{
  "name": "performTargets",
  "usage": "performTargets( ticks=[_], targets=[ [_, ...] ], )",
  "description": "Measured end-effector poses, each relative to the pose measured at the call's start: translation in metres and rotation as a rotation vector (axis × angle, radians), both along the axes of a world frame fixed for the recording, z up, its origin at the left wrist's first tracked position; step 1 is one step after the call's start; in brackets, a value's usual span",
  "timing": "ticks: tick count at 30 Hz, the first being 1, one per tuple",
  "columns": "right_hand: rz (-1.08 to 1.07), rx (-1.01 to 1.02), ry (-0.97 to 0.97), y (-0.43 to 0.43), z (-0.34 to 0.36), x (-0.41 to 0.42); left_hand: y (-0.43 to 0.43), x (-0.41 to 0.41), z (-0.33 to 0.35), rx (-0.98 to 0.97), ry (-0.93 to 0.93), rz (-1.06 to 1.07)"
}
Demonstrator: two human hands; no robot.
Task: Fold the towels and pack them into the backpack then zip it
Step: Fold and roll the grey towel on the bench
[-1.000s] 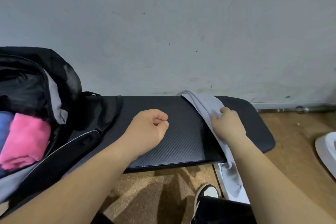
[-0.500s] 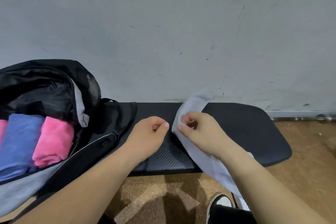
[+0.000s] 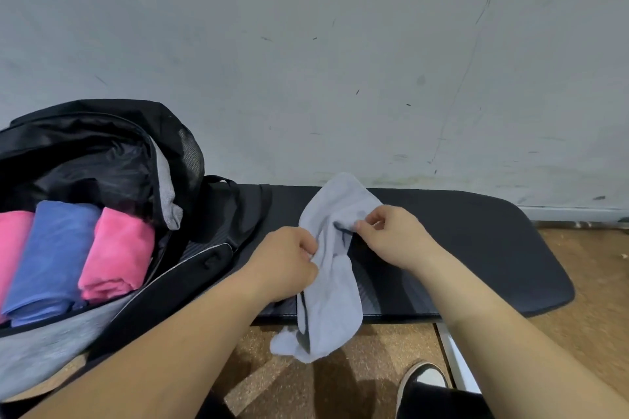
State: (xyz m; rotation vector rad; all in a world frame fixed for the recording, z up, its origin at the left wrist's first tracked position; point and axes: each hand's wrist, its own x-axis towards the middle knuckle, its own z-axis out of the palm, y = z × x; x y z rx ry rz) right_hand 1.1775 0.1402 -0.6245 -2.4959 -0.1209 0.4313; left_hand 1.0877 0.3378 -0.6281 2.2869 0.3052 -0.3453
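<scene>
- A scuffed pale wall [image 3: 340, 61] backs a black padded worktop [image 3: 476, 248] above a cork-brown floor [image 3: 578, 299].
- The open backpack [image 3: 102, 146] lies at the worktop's left end, with three folded towels side by side inside: pink [image 3: 13, 241], blue [image 3: 51, 255], pink [image 3: 119, 255].
- A grey towel [image 3: 333, 299] lies bunched across the worktop, its long axis running from the wall toward the person, its near end hanging over the front edge.
- The left hand [image 3: 286, 265] is clamped on the towel's left edge; the right hand [image 3: 391, 238] pinches its upper right part.
- Both hands sit equally near; the towel lies between them, so spreading it sideways looks like the next move.
- The backpack is on the left hand's side.
</scene>
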Motion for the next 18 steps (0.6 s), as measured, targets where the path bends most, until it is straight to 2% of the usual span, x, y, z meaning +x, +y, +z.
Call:
performTargets(
  ticks=[4,6,8,11,15,18],
  targets=[
    [-0.259,0.158,0.129,0.006,-0.009,0.014,0.000,-0.008,0.005,-0.142,0.153,-0.206],
    [-0.271,0.119,0.140,0.009,-0.015,0.020,-0.001,-0.013,0.005,-0.157,0.266,-0.346],
    [-0.226,0.061,0.135,0.011,-0.020,0.022,0.000,-0.014,0.002,-0.104,0.291,-0.412],
    [-0.180,0.089,0.106,0.012,-0.024,0.020,0.003,-0.011,-0.001,-0.065,0.184,-0.345],
    [-0.223,0.419,0.082,0.015,-0.003,0.012,0.005,0.001,-0.005,-0.042,-0.085,-0.115],
    [-0.160,0.640,0.152,0.016,0.020,0.003,0.010,0.010,-0.003,0.025,-0.335,0.030]
  ],
)
